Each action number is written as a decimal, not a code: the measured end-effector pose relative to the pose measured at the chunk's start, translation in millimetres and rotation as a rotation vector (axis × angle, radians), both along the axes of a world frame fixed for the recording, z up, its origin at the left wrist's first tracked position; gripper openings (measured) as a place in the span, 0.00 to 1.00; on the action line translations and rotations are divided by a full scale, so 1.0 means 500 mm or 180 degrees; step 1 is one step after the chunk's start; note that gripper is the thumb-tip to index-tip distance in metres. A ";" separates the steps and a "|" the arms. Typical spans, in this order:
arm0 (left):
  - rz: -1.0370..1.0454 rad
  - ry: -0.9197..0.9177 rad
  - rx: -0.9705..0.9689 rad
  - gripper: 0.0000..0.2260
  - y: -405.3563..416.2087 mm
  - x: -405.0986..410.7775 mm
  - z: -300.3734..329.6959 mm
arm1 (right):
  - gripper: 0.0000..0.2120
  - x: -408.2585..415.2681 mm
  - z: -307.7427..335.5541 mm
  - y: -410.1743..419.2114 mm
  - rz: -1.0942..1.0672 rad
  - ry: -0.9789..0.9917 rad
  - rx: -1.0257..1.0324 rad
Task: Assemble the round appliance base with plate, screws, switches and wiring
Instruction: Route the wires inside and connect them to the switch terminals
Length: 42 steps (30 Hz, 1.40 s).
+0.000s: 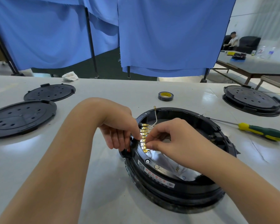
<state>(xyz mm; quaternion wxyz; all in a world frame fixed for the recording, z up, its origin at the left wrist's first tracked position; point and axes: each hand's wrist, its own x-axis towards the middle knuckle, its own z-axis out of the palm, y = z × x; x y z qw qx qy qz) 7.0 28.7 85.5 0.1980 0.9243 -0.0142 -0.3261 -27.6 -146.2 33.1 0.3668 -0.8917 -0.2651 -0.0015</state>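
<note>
The round black appliance base [171, 180] lies open side up on the white table, with a shiny metal surface inside. A row of gold terminals [143, 137] runs along its left inner rim. My left hand [120, 130] grips the base's left rim beside the terminals, fingers curled over the edge. My right hand [166, 139] pinches a terminal or wire end at that row; the fingertips hide what exactly is held. A thin white wire [155, 116] with a ring lug rises from the base's far side.
Two black perforated round plates [23, 118] [50, 92] lie at left. A black tape roll [165, 96] sits behind the base. A green-yellow screwdriver [260, 131] lies at right, near another stacked round base [252, 101]. Blue curtains hang behind the table.
</note>
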 end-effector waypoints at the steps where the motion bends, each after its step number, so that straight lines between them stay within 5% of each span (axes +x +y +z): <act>1: 0.0003 0.0007 -0.0008 0.19 0.000 0.000 0.000 | 0.05 0.000 0.000 0.000 -0.0007 -0.0008 -0.0003; 34: 0.0036 -0.0011 -0.0030 0.19 0.000 0.000 0.003 | 0.02 0.002 -0.006 0.003 -0.0005 -0.0152 -0.0146; 42: 0.0162 -0.0070 0.0032 0.20 0.009 0.008 0.001 | 0.03 0.019 0.029 -0.063 -0.0362 -0.0405 0.0423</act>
